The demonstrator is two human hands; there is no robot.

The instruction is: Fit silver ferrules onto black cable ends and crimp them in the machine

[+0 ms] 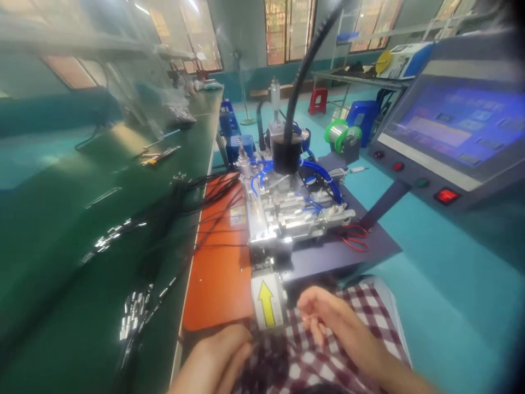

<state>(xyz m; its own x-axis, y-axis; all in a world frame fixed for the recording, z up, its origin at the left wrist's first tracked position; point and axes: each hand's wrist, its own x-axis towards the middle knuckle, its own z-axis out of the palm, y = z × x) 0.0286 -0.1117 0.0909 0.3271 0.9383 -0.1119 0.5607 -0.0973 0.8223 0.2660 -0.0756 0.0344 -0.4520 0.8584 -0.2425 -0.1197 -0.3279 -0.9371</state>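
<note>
My left hand (223, 350) is low in the view, by the front edge of the orange board (221, 284). It is bent downward with its fingers mostly hidden, so its grip does not show. A dark blurred patch lies just right of it over my lap. My right hand (328, 312) hovers above the checked cloth (369, 306) on my lap, fingers loosely curved and apart, nothing visible in them. Between the hands sits a pale housing with a yellow arrow (266, 303), at the front of a metal machine (287, 213) with blue air tubes.
Black cables with shiny metal ends (135, 317) lie on the green table (82, 328) at left, some reaching across the orange board. A control panel with a lit screen (463, 120) stands at right. A green wire spool (342, 134) is behind the machine.
</note>
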